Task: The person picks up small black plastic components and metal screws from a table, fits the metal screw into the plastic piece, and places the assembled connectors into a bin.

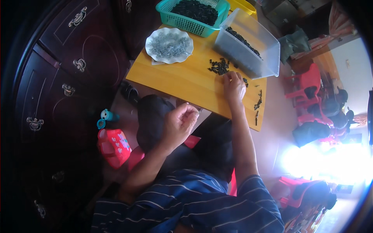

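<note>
on the yellow desk [186, 79], seen from the head camera, a small heap of black parts [219, 66] lies near the middle, and everything else sits around that heap. just beyond the heap stands a clear plastic bin [254, 52] with more dark pieces along its inner wall. to the left of the heap is a white scalloped plate [169, 45] piled with small silvery pieces, and behind the heap a teal mesh basket [192, 13] filled with black parts. a few stray black bits [258, 104] lie to the right of the heap, near the desk's edge.

the right hand [234, 86] rests flat on the desk just beside the heap, fingers spread loosely over the wood, gripping nothing that shows. the left hand [179, 123] is well short of the heap, off the desk's near edge, fingers curled shut; whether it pinches something small i cannot tell.

left of the heap rises a dark carved cabinet [66, 70]; red plastic chairs [307, 87] stand far to its right on the floor.
</note>
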Action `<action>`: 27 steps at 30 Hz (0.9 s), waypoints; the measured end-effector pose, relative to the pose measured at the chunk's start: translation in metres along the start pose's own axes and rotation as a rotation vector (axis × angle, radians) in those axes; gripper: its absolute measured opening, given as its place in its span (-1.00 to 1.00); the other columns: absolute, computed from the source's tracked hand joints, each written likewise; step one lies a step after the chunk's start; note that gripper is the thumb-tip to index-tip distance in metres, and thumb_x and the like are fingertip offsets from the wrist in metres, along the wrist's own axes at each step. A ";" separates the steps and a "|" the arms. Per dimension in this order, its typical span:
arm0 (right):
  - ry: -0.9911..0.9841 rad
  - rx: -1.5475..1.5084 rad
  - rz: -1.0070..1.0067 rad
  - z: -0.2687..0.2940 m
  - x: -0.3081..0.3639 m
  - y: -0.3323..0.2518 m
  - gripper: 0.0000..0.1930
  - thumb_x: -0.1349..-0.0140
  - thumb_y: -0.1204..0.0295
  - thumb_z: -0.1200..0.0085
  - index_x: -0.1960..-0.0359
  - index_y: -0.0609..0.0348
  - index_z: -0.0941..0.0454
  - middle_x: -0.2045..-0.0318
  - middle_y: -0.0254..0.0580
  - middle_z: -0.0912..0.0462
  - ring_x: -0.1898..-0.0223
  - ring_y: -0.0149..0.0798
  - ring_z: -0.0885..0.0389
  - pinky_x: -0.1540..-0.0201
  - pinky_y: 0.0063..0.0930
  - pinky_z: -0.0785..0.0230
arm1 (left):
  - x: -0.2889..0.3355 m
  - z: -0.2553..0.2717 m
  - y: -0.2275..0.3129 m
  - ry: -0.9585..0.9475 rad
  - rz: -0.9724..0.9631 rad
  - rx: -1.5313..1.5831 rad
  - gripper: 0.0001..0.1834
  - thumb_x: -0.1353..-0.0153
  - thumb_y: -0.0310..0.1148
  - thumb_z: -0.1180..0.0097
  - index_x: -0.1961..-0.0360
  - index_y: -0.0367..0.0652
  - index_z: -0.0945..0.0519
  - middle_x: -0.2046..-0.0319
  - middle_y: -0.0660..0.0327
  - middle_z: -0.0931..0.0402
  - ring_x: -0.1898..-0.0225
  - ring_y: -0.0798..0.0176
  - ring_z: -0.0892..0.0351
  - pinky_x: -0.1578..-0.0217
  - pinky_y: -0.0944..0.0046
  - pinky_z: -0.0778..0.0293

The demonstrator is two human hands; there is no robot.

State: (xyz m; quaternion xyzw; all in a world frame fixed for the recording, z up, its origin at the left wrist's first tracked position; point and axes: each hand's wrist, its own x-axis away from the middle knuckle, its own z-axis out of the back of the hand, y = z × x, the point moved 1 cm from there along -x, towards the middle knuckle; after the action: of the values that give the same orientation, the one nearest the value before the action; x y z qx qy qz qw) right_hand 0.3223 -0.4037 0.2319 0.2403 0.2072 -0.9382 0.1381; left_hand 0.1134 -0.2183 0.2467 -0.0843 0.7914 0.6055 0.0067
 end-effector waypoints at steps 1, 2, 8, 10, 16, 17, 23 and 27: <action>-0.003 0.000 -0.001 -0.002 -0.001 0.001 -0.91 -0.29 0.33 -0.21 0.30 0.03 -0.64 0.30 -0.13 -0.66 0.27 0.08 -0.69 0.23 -0.04 -0.54 | 0.000 0.000 0.000 0.001 0.003 0.000 -0.87 -0.49 -0.49 -0.08 0.23 -0.35 -0.52 0.49 0.23 -0.54 0.50 0.41 -0.61 0.42 0.36 -0.60; 0.003 -0.009 0.007 -0.003 -0.002 0.000 -0.92 -0.29 0.34 -0.21 0.28 0.02 -0.64 0.30 -0.13 -0.67 0.26 0.08 -0.69 0.22 -0.05 -0.54 | 0.000 0.001 0.000 0.005 -0.009 -0.008 -0.87 -0.49 -0.49 -0.08 0.22 -0.34 -0.52 0.49 0.24 -0.55 0.49 0.42 -0.62 0.42 0.38 -0.58; 0.066 -0.041 -0.010 0.000 0.004 0.005 -0.91 -0.28 0.36 -0.22 0.23 0.03 -0.65 0.30 -0.12 -0.69 0.27 0.06 -0.70 0.22 -0.07 -0.54 | 0.000 0.000 0.001 0.010 -0.014 -0.007 -0.87 -0.48 -0.48 -0.10 0.23 -0.33 -0.53 0.48 0.25 -0.56 0.46 0.42 -0.63 0.41 0.43 -0.53; 0.105 -0.060 0.001 0.004 0.011 0.008 -0.90 -0.27 0.38 -0.23 0.22 0.04 -0.66 0.31 -0.13 -0.68 0.30 0.03 -0.70 0.24 -0.09 -0.54 | -0.001 -0.002 -0.001 -0.001 -0.007 -0.003 -0.87 -0.48 -0.48 -0.10 0.23 -0.33 -0.53 0.48 0.25 -0.56 0.46 0.42 -0.63 0.41 0.42 -0.53; 0.070 -0.339 -0.112 0.031 0.050 -0.021 -0.86 -0.27 0.48 -0.23 0.16 0.16 -0.68 0.33 -0.19 -0.70 0.49 -0.25 -0.64 0.34 -0.34 -0.50 | 0.002 0.000 0.002 0.022 0.007 -0.031 -0.89 -0.48 -0.50 -0.09 0.23 -0.34 -0.53 0.48 0.24 -0.56 0.47 0.42 -0.62 0.39 0.41 -0.55; -0.005 -0.395 -0.143 0.037 0.059 -0.029 -0.86 -0.29 0.48 -0.22 0.14 0.18 -0.69 0.35 -0.19 -0.70 0.50 -0.32 -0.62 0.34 -0.39 -0.48 | 0.002 0.000 0.002 0.016 0.011 -0.018 -0.89 -0.48 -0.51 -0.08 0.23 -0.34 -0.53 0.48 0.24 -0.56 0.47 0.42 -0.62 0.38 0.41 -0.56; -0.341 -1.022 -0.323 0.079 0.102 -0.070 -0.87 -0.35 0.50 -0.25 0.12 0.22 -0.67 0.40 -0.27 -0.67 0.45 -0.49 -0.55 0.33 -0.52 -0.43 | 0.001 -0.003 0.006 0.020 0.002 -0.112 -0.89 -0.47 -0.49 -0.11 0.23 -0.34 -0.55 0.48 0.26 -0.57 0.47 0.46 -0.62 0.40 0.42 -0.57; -0.438 -1.112 -0.181 0.083 0.111 -0.078 -0.87 -0.34 0.53 -0.26 0.11 0.24 -0.66 0.37 -0.27 -0.69 0.39 -0.47 -0.62 0.28 -0.53 -0.48 | 0.001 -0.004 0.003 0.036 -0.085 -0.217 -0.88 -0.45 -0.47 -0.15 0.23 -0.33 -0.57 0.48 0.30 -0.59 0.45 0.51 -0.62 0.42 0.45 -0.54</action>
State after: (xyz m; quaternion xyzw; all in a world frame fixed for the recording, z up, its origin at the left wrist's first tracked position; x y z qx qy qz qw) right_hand 0.1681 -0.3911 0.2666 -0.0851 0.6530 -0.7249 0.2019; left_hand 0.1127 -0.2209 0.2509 -0.1287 0.7170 0.6850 0.0090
